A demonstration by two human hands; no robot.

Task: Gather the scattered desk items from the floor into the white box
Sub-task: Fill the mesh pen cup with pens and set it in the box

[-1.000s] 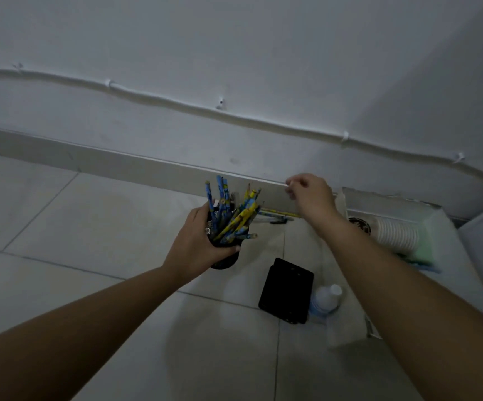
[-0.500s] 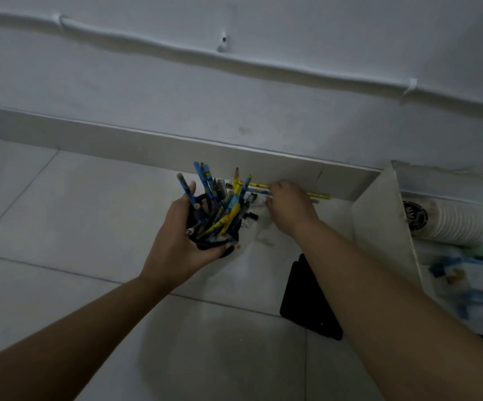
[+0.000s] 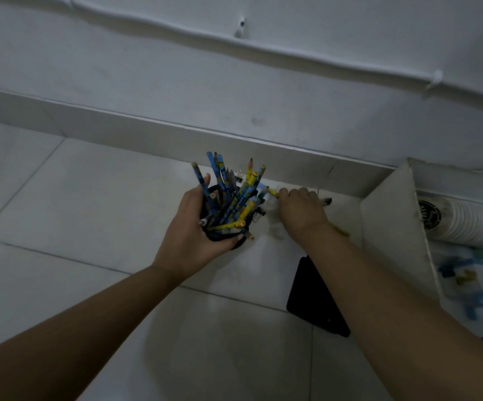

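Note:
My left hand grips a black pencil cup full of blue and yellow pencils, held just above the floor near the baseboard. My right hand is closed on loose pencils on the floor right of the cup; a yellow tip sticks out toward the cup and a dark end shows past the knuckles. The white box stands at the right with its flap up. A small binder clip lies behind the cup.
A black flat case lies on the tiles under my right forearm. Inside the box are a stack of white paper cups and blue items. The wall and baseboard run close behind.
My right hand dropped to the floor by the baseboard and closed on the loose pencils. The view has moved closer and lower; my left hand keeps the cup.

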